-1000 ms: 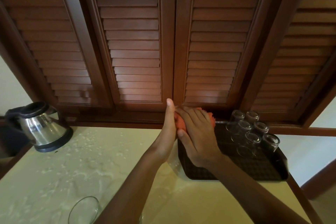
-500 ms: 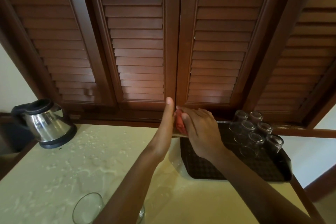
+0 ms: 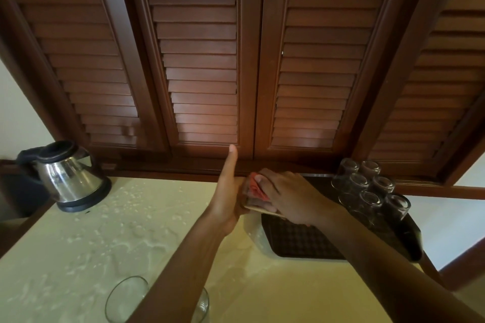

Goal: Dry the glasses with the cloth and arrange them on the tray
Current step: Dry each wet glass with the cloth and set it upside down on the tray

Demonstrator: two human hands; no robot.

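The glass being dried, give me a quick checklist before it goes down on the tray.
1. Grip on the glass: ok, the left hand holds it, thumb raised.
2. Cloth in contact: ok, the right hand presses the red cloth into the glass.
3. Glass fully dry: cannot tell, the hands cover most of it.
4. Free space on the tray: ok, its near left part is bare.
5. Clearance from the inverted glasses: ok, they cluster at the tray's far right.
6. Work left: not ok, two more glasses wait on the wet counter.
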